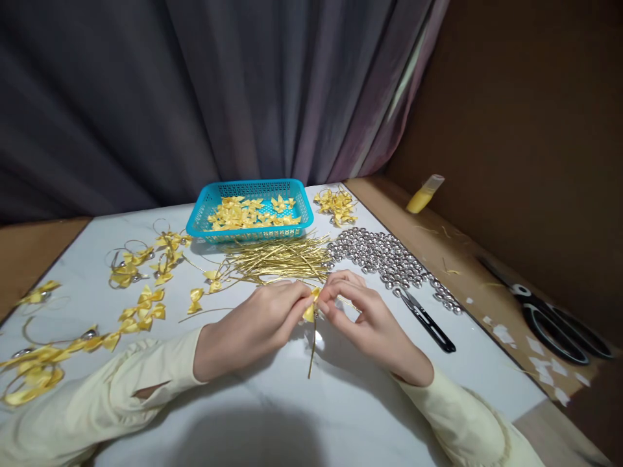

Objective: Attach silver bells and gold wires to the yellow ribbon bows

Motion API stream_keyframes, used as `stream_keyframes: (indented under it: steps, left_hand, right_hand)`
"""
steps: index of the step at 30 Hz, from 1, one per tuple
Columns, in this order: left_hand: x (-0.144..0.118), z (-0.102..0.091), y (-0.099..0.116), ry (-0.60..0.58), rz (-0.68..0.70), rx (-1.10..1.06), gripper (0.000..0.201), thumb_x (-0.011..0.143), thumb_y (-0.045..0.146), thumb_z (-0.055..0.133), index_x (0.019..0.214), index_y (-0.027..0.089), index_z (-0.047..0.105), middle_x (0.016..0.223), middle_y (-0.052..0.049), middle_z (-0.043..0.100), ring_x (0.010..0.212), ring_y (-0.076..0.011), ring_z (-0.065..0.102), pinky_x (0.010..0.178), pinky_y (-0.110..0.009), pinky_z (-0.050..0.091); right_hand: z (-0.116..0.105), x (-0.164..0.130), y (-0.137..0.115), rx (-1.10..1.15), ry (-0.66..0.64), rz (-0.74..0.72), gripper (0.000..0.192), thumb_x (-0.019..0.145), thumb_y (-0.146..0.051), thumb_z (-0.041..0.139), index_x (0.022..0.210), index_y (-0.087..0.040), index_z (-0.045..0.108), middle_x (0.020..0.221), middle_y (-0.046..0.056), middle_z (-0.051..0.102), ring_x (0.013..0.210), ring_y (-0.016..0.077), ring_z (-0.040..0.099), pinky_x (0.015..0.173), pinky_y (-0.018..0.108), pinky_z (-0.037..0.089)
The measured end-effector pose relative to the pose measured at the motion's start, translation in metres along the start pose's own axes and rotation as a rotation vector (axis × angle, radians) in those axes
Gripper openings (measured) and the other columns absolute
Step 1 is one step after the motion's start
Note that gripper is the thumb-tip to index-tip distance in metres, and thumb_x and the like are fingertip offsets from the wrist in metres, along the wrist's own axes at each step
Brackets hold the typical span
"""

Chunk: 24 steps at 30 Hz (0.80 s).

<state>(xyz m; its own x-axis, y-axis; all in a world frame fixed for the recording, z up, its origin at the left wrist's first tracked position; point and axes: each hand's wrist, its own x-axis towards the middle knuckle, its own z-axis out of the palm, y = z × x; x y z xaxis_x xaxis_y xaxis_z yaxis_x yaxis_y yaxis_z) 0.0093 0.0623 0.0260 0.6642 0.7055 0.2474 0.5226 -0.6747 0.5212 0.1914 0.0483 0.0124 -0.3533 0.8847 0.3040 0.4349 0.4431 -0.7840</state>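
A small yellow ribbon bow (310, 310) is pinched between the fingertips of both hands right in the middle of the white table (292, 415) — the left hand (253, 327) is closed on it from one side and the right hand (363, 318) from the other, fingers pressed together on the bow. A thin gold wire tie (312, 353) is seen hanging down from the bow toward the near table edge; whether it is gripped too can't really be told. Just behind the hands a loose pile of gold wire ties (280, 259) is spread out, and behind that a turquoise basket (253, 191) filled with more yellow bows is parked near the curtain. To the right of the pile a heap of silver bells (384, 256) is laid out, with small black thread snips (428, 321) lying just beside the right hand. Finished bows on wire (141, 259) are scattered over the left part of the table — some have bells attached. Off the white surface on the right, big black scissors (555, 321) and a yellow glue bottle (424, 193) are left on the brown board.
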Motion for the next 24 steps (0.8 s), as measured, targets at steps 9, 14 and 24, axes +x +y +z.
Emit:
stream_keyframes:
  steps: [9, 14, 24]
  left_hand:
    - [0.003, -0.008, 0.001, 0.018, -0.030, -0.057, 0.022, 0.091, 0.019, 0.039, 0.083, 0.012, 0.058, 0.066, -0.001, 0.058, 0.055, -0.0100, 0.051, 0.053, -0.022, 0.038]
    - [0.003, -0.007, -0.001, 0.017, -0.059, -0.067, 0.022, 0.090, 0.020, 0.040, 0.083, 0.012, 0.059, 0.067, -0.001, 0.060, 0.057, -0.0097, 0.052, 0.055, -0.022, 0.038]
    - [0.004, -0.011, 0.000, 0.024, -0.057, -0.067, 0.021, 0.090, 0.020, 0.042, 0.081, 0.013, 0.059, 0.064, 0.002, 0.057, 0.052, -0.0073, 0.046, 0.051, -0.020, 0.036]
  right_hand:
    - [-0.004, 0.002, 0.004, 0.268, -0.072, 0.127, 0.013, 0.085, -0.023, 0.052, 0.073, -0.020, 0.057, 0.079, 0.001, 0.053, 0.081, 0.0154, 0.051, 0.076, 0.031, 0.040]
    - [-0.008, 0.003, 0.004, 0.305, -0.098, 0.200, 0.013, 0.083, -0.025, 0.055, 0.072, -0.019, 0.059, 0.080, 0.001, 0.054, 0.083, 0.0154, 0.050, 0.079, 0.031, 0.038]
    - [-0.009, 0.004, 0.008, 0.679, -0.199, 0.366, 0.011, 0.080, -0.023, 0.054, 0.071, -0.018, 0.057, 0.069, -0.001, 0.050, 0.066, 0.0120, 0.045, 0.064, 0.025, 0.036]
